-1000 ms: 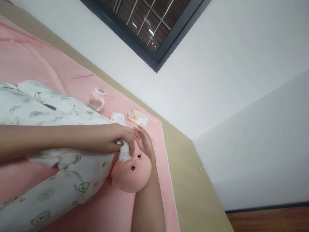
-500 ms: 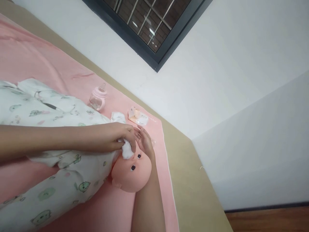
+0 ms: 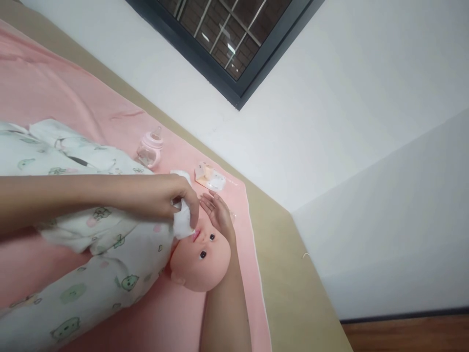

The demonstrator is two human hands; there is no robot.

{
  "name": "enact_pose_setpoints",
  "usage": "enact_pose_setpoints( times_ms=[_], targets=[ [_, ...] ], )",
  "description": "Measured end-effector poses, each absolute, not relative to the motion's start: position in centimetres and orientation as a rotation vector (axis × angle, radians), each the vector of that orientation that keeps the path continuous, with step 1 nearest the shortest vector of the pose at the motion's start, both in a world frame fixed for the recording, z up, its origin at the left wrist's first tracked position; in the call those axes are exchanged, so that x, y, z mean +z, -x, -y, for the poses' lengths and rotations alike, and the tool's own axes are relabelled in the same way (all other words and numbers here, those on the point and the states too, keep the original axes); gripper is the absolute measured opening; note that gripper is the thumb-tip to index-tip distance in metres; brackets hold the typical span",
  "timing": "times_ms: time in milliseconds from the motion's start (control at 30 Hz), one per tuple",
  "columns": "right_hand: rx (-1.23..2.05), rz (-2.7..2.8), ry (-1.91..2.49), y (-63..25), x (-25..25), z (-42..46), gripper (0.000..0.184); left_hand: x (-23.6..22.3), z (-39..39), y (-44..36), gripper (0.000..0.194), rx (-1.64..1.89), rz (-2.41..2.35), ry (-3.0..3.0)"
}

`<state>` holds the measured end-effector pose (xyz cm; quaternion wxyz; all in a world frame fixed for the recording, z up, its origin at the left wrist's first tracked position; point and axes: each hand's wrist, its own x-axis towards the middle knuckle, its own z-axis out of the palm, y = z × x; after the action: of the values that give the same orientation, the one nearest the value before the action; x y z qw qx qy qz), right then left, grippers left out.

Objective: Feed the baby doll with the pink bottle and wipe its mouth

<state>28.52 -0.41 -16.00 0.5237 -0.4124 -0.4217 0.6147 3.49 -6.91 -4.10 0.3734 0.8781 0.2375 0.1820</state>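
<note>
A baby doll (image 3: pixel 210 266) lies face up, mouth showing. My left hand (image 3: pixel 179 195) reaches in from the left, thumb and fingers closed around a crumpled white tissue (image 3: pixel 182 222), which is beside the doll's mouth and chin. My right hand (image 3: pixel 217 211) is palm up with fingers loosely spread, and its forearm runs under the doll's head. White fabric (image 3: pixel 73 293) printed with green animals covers the doll's body below the neck. Another white piece of cloth or tissue (image 3: pixel 180 173) shows just behind my left hand.
A pink baby bottle (image 3: pixel 149 147) and a clear plastic piece with a peach patch (image 3: pixel 209 177) are on the pink sheet (image 3: pixel 106 105). A small clear item (image 3: pixel 233 215) is partly hidden by my right wrist. Beyond are a tan surface edge (image 3: pixel 282 254), white wall and dark-framed window (image 3: pixel 238 90).
My left hand has shifted slightly up and left with the tissue, moving it off the doll's mouth, which is now visible. My right hand stays nearly still.
</note>
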Motion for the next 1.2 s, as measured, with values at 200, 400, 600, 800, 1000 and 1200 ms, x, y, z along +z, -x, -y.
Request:
enact_pose_setpoints(
  times_ms=[200, 400, 600, 800, 1000, 1200],
  targets=[
    [1.472, 1.012, 0.984, -28.5, -16.1, 0.4, 0.033, -3.8, 7.8, -3.9, 0.054, 0.45, -0.645, -2.313],
    [1.461, 1.017, 0.989, -28.5, -16.1, 0.3, 0.033, -4.2, 8.1, -4.1, 0.052, 0.519, -0.605, -2.38],
    [1.461, 1.015, 0.993, -28.5, -16.2, 0.2, 0.035, -4.0, 8.1, -4.0, 0.053, 0.525, -0.616, -2.416],
    [1.465, 1.005, 0.999, -28.5, -16.1, 0.3, 0.037, -3.8, 8.0, -4.0, 0.053, 0.499, -0.69, -2.435],
    [1.466, 0.995, 0.999, -28.4, -16.0, 0.4, 0.036, -3.9, 7.9, -4.2, 0.053, 0.543, -0.69, -2.453],
    [1.461, 1.005, 1.005, -28.3, -15.8, 0.6, 0.035, -4.3, 7.9, -4.3, 0.051, 0.593, -0.658, -2.455]
  ],
)
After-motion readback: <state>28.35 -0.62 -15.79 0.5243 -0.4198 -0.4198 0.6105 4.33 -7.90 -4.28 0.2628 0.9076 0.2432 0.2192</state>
